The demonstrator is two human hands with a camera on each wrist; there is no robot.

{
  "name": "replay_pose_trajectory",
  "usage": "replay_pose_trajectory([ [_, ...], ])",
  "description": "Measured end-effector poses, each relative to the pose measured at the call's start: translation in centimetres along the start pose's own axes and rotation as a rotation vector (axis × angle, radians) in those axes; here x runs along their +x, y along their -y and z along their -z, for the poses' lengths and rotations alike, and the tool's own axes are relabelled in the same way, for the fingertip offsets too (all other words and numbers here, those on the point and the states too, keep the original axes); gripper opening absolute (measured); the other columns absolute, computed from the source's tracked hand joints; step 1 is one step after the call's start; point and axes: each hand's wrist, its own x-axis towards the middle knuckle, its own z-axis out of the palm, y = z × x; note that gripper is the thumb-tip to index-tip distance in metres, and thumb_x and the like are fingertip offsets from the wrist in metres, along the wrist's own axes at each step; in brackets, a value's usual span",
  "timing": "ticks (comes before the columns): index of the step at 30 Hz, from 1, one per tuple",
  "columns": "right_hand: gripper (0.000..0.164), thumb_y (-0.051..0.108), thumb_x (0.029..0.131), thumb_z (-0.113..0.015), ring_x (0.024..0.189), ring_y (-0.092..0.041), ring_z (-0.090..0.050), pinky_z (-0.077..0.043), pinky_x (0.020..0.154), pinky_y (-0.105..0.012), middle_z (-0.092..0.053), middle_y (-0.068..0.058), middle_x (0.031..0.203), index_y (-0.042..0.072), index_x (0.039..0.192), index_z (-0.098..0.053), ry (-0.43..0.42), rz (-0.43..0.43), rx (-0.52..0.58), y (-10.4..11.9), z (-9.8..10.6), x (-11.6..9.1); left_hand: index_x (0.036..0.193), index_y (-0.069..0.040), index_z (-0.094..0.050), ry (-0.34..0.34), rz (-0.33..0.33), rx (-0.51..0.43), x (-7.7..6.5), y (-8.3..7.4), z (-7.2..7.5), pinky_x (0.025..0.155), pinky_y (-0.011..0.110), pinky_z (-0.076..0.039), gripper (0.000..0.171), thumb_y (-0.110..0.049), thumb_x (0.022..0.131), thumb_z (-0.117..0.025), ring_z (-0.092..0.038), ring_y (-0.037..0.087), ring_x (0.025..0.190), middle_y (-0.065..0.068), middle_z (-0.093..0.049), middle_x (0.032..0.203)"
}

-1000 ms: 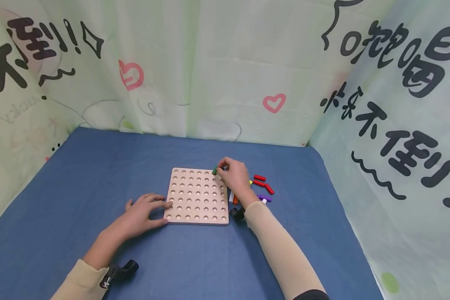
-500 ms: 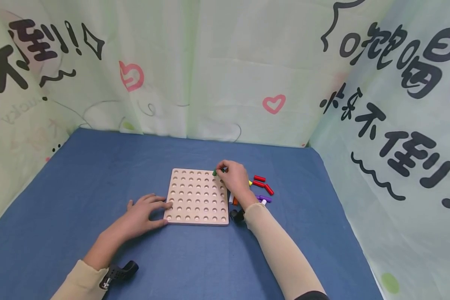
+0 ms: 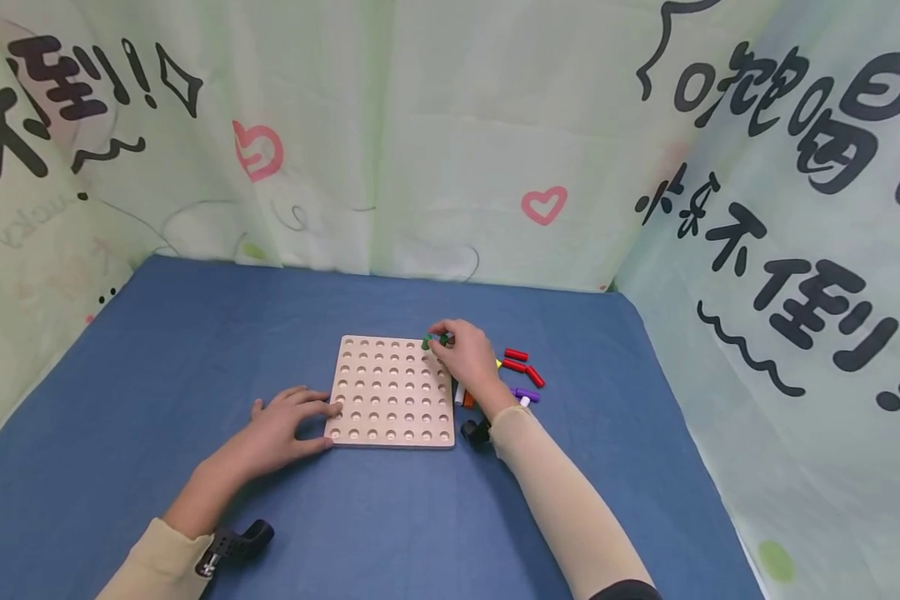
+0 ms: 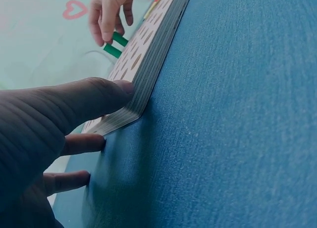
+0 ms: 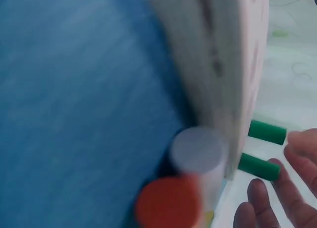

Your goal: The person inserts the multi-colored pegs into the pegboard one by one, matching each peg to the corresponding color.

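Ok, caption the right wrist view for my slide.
Two green pegs jut from the perforated board by the right hand, a white peg and an orange peg blurred in front.

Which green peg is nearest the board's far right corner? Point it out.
The green peg lower in the right wrist view, rightmost in the head view; the other green peg stands farther left on the board.

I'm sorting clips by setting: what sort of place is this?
Probably a curtained-off tabletop booth, though the wider room is out of view. Printed hangings enclose a blue surface on three sides, and a holed board lies on it with loose coloured pegs beside it.
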Motion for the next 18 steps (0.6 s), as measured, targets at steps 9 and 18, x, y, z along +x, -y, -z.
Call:
replay_pose_trajectory([
  [9,0.031,0.022,0.111,-0.046,0.115,-0.025,-0.064,-0.054,0.096,-0.045,-0.066,-0.007,0.132,0.014,0.133,-0.067,-0.004,0.047,0.081,-1.8,0.4,-0.1,0.138,-0.019,-0.068,0.009,0.002,-0.001,0.0,0.1,-0.1,0.099,0.092,-0.018,0.050,-0.035,0.091,-0.079,-0.042,0.049,0.142,0.017,-0.058,0.147],
  [18,0.031,0.018,0.112,-0.041,0.114,-0.027,-0.064,-0.054,0.100,-0.045,-0.068,-0.009,0.125,0.012,0.128,-0.068,0.038,-0.036,0.033,-3.3,1.5,-0.8,0.138,-0.019,-0.068,0.008,-0.008,0.018,0.1,0.2,0.0,0.099,0.091,-0.020,0.051,-0.035,0.091,-0.079,-0.043,0.049,0.141,0.017,-0.058,0.146],
])
